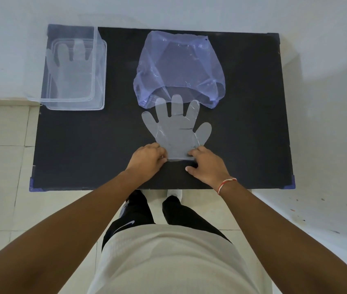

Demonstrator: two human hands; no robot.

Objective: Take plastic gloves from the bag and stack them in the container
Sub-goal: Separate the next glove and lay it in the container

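Observation:
A clear plastic glove (pixel 176 128) lies flat on the black table (pixel 83 149), fingers pointing away from me and overlapping the mouth of the pale purple plastic bag (pixel 179 66). My left hand (pixel 147 160) pinches the glove's cuff at its left corner. My right hand (pixel 207 164) pinches the cuff's right corner. The clear plastic container (pixel 99 75) stands at the table's far left corner, with a glove (pixel 70 66) lying flat inside it.
The table's near edge (pixel 147 188) is just in front of my legs. Pale tiled floor lies left of the table and a white wall surrounds its far and right sides. A red and white thread band sits on my right wrist (pixel 226 184).

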